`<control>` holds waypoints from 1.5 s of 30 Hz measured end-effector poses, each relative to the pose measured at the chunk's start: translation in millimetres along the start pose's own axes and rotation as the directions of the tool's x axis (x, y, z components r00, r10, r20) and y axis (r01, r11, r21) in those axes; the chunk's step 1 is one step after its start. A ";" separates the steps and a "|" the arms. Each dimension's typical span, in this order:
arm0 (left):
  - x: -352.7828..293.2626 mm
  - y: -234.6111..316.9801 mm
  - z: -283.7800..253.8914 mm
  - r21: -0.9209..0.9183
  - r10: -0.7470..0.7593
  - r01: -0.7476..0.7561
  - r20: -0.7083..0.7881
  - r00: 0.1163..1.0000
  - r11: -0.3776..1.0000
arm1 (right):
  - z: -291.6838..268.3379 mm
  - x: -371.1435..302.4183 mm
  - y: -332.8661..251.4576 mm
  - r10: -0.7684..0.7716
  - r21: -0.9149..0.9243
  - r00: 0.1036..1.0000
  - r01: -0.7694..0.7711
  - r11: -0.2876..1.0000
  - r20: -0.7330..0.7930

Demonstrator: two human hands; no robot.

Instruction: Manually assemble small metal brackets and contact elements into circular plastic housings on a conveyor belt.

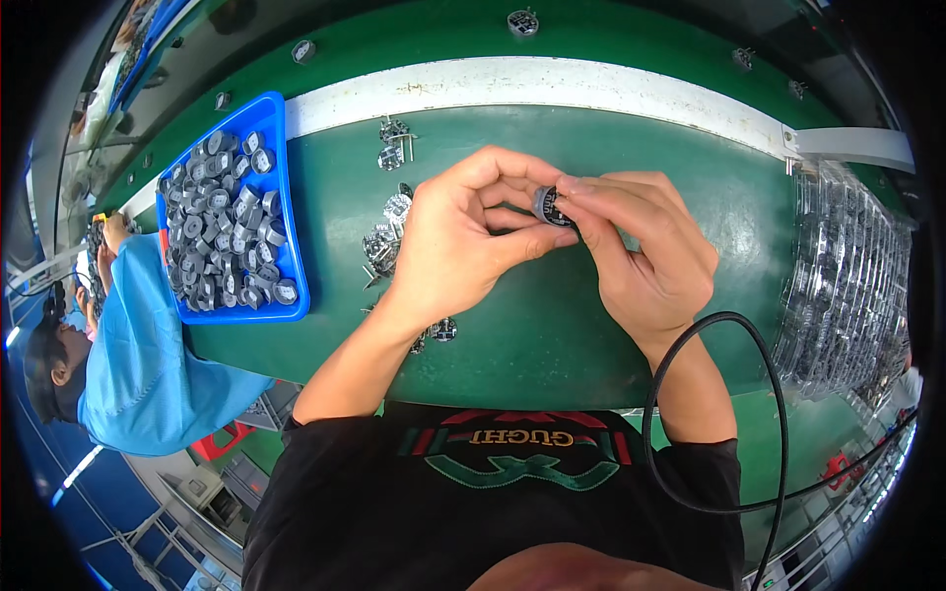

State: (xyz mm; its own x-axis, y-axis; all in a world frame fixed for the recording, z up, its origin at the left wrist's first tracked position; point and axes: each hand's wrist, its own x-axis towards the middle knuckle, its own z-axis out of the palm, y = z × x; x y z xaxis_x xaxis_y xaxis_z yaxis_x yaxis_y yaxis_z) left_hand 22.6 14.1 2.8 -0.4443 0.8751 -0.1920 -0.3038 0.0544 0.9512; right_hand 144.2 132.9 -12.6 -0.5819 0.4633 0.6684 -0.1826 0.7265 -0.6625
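Note:
Above the green worktop, my left hand (455, 231) is closed on a small round grey housing (541, 204) with a dark circuit board showing in its face. The fingertips of my right hand (645, 241) pinch together at the board's right side; what exactly lies between them is hidden. Beside my left hand lie loose round circuit boards with metal pins (381, 246), partly covered by the hand. Further off sits another small cluster of boards (392, 155). Close to my left forearm is one more board (442, 329).
At the left stands a blue tray (299, 286) heaped with grey round housings (225, 222). Stacked clear plastic trays (849, 286) stand at the right. Beyond a white rail (552, 81), parts lie on a green belt (631, 39). A black cable (645, 414) loops by my right forearm. A person in blue (148, 345) works at left.

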 end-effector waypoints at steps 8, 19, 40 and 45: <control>2.7 -5.2 2.9 -0.041 0.041 -0.043 -0.036 0.999 0.998 | 2.7 0.4 1.3 -0.046 -0.024 0.998 0.045 0.999 -0.049; 1.2 -4.5 4.6 -0.023 0.044 -0.045 -0.028 0.999 0.999 | 2.6 -1.0 -1.4 -0.079 -0.052 0.996 0.077 0.996 -0.050; -1.2 0.5 -10.4 -0.162 0.139 -0.117 0.128 0.982 0.980 | -5.2 -0.6 8.3 0.091 0.247 0.986 -0.123 0.961 0.137; -3.8 6.9 -6.7 -0.128 0.153 -0.134 0.154 0.976 0.983 | -7.7 1.0 7.2 0.076 0.326 0.981 -0.133 0.936 0.181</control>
State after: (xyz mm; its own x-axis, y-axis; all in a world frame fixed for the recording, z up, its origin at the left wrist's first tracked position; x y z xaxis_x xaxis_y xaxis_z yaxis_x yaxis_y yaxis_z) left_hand 16.5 7.9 8.4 -0.3502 0.9367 -0.0045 -0.3472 -0.1254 0.9294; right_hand 148.4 142.5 -14.1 -0.7279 0.4178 0.5437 -0.3517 0.4532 -0.8191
